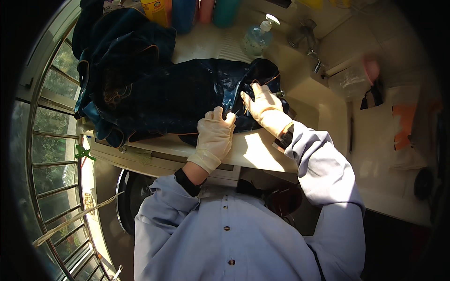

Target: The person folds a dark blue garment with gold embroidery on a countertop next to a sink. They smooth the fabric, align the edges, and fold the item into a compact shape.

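A wet, dark blue garment or cloth with orange edging (175, 95) lies spread over the sink's washboard and bunches up at the far left. My left hand (216, 135), in a cream rubber glove, rests at its near edge with the fingers curled; whether they pinch the fabric cannot be told. My right hand (263, 102), gloved too, presses on the folded right end of the cloth, with thumb and fingers apart. Beyond the cloth stands a clear pump bottle (257, 40) with a white pump top.
A metal faucet (309, 38) is on the wall above the sink basin (306, 105). Several bottles, one of them yellow (156, 12), line the back. A barred window (56, 140) is at the left. The sink's front rim (260, 151) runs before me.
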Demonstrator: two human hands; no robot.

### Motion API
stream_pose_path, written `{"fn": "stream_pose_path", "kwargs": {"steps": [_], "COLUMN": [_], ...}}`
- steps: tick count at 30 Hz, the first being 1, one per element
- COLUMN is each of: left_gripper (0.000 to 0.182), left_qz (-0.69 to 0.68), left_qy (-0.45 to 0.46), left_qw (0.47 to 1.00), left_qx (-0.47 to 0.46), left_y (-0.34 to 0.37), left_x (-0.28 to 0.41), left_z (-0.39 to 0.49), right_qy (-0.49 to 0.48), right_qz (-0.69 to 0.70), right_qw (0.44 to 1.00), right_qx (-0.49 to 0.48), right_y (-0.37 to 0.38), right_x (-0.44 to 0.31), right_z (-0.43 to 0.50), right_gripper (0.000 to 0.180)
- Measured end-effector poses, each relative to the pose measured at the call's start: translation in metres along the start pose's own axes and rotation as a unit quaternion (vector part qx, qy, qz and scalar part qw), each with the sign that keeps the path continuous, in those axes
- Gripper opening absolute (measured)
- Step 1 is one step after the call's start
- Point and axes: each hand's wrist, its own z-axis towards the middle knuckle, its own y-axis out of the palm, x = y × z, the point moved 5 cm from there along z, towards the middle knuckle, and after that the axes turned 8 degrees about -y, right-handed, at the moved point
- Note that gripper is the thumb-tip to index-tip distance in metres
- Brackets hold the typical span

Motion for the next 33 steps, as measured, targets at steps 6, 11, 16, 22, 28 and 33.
{"fn": "stream_pose_path", "kwargs": {"steps": [6,11,16,22,28,33], "left_gripper": [0.018,0.02,0.018,0.012,0.021,0.051], "left_qz": [-0.006,-0.009,-0.019,-0.087,-0.081,-0.071], "left_qy": [0.008,-0.018,0.001,-0.003,-0.033,0.083], "left_qw": [1.0,0.999,0.999,0.996,0.992,0.993], "left_qx": [0.03,-0.036,-0.036,-0.019,-0.091,0.041], "left_y": [-0.007,-0.003,-0.003,-0.016,-0.033,-0.041], "left_x": [0.003,0.0,0.002,0.0,-0.011,0.024], "left_z": [-0.003,-0.002,-0.003,-0.011,-0.019,-0.015], "right_qy": [0.009,0.033,0.041,0.106,-0.095,0.064], "right_qz": [0.014,-0.017,0.005,0.27,0.715,0.598], "right_qw": [1.0,0.999,0.999,0.955,0.693,0.786], "right_qx": [0.017,-0.027,-0.012,0.063,0.002,0.141], "right_y": [0.003,0.014,0.018,0.017,-0.064,-0.115], "right_x": [0.008,0.001,0.011,0.141,0.169,0.201], "right_z": [0.024,0.014,0.025,0.104,-0.012,-0.07], "right_gripper": [0.055,0.06,0.059,0.065,0.046,0.05]}}
